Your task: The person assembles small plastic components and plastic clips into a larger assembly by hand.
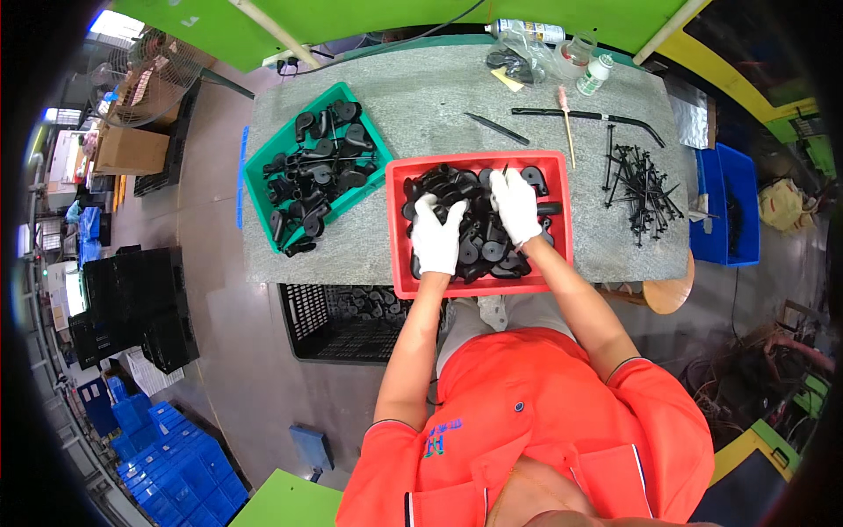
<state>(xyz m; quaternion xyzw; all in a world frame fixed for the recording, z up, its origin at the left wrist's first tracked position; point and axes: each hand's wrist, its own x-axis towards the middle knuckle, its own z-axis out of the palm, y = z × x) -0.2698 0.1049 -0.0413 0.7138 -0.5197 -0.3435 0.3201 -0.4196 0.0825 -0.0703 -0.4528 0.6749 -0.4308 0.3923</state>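
Note:
Both of my hands wear white gloves and work inside a red tray point(566, 227) at the table's front edge. The tray is heaped with black plastic parts point(471, 251), many with a round disc-shaped end. My left hand point(438, 235) is in the left half, its thumb and fingers curled around a black part that is mostly hidden. On the right, the fingers of my right hand point(515, 207) are drawn together over the heap. A thin dark tip shows above those fingers, but the glove hides what they hold.
A green tray point(255, 169) of similar black parts stands left on the grey table point(421, 97). To the right lie a pile of black pins point(644, 195), a black rod point(606, 117) and a thin stick point(569, 140). Below the table sits a black crate point(303, 325).

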